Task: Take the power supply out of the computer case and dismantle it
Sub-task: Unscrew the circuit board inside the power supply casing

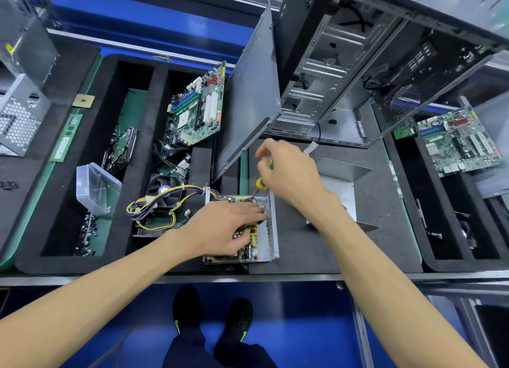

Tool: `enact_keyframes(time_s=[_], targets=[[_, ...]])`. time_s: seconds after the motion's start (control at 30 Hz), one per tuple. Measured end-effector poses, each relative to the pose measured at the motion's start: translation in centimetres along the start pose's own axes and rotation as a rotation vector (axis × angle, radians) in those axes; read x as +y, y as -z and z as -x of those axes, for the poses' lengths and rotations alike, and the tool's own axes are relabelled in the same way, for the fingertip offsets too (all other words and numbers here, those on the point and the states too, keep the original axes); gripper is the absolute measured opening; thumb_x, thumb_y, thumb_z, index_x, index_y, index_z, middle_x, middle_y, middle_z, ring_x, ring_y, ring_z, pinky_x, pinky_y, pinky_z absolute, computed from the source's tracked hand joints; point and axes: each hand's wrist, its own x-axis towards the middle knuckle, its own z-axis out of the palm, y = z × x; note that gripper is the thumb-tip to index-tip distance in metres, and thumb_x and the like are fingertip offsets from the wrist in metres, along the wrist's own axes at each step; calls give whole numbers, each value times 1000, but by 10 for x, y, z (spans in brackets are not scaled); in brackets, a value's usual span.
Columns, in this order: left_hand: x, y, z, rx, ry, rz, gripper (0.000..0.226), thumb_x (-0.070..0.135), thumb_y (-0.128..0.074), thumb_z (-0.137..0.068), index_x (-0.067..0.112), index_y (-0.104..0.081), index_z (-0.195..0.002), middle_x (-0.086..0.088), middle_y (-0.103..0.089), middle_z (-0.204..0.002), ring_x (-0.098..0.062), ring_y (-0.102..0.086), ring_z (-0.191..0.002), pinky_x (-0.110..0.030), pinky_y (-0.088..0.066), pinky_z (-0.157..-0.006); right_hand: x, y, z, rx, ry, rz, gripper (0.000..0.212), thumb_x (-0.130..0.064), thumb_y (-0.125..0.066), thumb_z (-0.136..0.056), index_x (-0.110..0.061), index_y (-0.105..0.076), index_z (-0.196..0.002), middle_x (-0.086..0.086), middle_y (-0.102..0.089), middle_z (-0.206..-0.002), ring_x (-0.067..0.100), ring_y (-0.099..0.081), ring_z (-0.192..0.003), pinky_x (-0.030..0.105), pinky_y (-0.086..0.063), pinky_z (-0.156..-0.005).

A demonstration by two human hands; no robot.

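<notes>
Dark foam-topped workbench point(366, 246), front metal edge running just below both forearms. Tall grey steel computer case point(344, 64) standing open at the far right, its loose side panel point(248, 105) leaning tilted just left of it, lower edge close above the work spot. Large black foam sorting tray point(68, 174) to the left, holding a green motherboard point(197, 108) upright in a far compartment. Opened silver power supply housing with exposed circuit board point(271, 229) sitting near the bench's front edge, at the tray's right wall; bare dark mat to its right. Bent silver cover plate point(341, 185) lying apart on that mat, behind the right forearm. Yellow-and-black cable bundle point(154, 207) trailing left out of the housing over a black fan. Left hand point(225, 227) pressing down flat, fingers spread over the board. Right hand point(286, 172) curled around a yellow-and-green-handled screwdriver point(260, 184), tip down at the housing's far corner.
</notes>
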Motion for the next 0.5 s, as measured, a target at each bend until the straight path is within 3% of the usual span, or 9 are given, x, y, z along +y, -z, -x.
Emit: enact_keyframes(time_s=[0.07,0.2,0.27,0.3,0.37,0.43,0.5], targets=[[0,0,0,-2,0,-3,52,28,-53,-91,31,-56,-142,10,-50,-150,-4,-42,-142,-32,-39,-114,0,0,3,-9,71,-31,30,-31,-62,-89,-28,-58,-119,-4,-49,-113,24,-56,-94,36,-40,-73],[-1,-1,0,-3,-5,4,52,29,-51,-90,30,-57,-142,9,-51,-150,-5,-42,-141,-34,-40,-114,1,1,-1,21,-49,56,22,-46,-52,-100,-26,-61,-98,-2,-57,-97,29,-57,-87,36,-36,-72],[-1,-1,0,-2,-6,1,52,29,-50,-90,31,-56,-142,10,-51,-150,-5,-42,-141,-34,-41,-113,3,1,0,20,8,-10,16,-31,-54,-99,-23,-62,-111,-2,-57,-105,30,-61,-92,37,-42,-74],[-1,-1,0,2,-8,1,52,29,-50,-90,30,-57,-142,9,-52,-149,-6,-43,-141,-35,-41,-113,3,2,1,-1,48,-32,24,-26,-58,-95,-24,-60,-118,-2,-53,-111,27,-59,-92,37,-44,-75],[-1,-1,0,9,-14,5,52,29,-51,-90,29,-58,-141,8,-54,-148,-7,-45,-140,-35,-43,-112,5,2,1,-22,65,-10,29,-30,-62,-92,-26,-59,-121,-1,-50,-114,25,-54,-91,36,-44,-74],[-1,0,-1,7,-17,8,52,28,-51,-90,29,-58,-141,8,-53,-148,-7,-45,-140,-35,-42,-112,5,3,-2,-11,-32,59,24,-41,-56,-98,-25,-66,-112,-1,-60,-104,29,-57,-90,37,-41,-73],[-2,0,-1,4,-17,17,52,28,-51,-90,30,-57,-142,9,-53,-148,-6,-44,-141,-34,-41,-113,7,3,-2,-24,-16,32,24,-33,-55,-97,-26,-66,-117,0,-62,-108,31,-62,-98,38,-44,-76]])
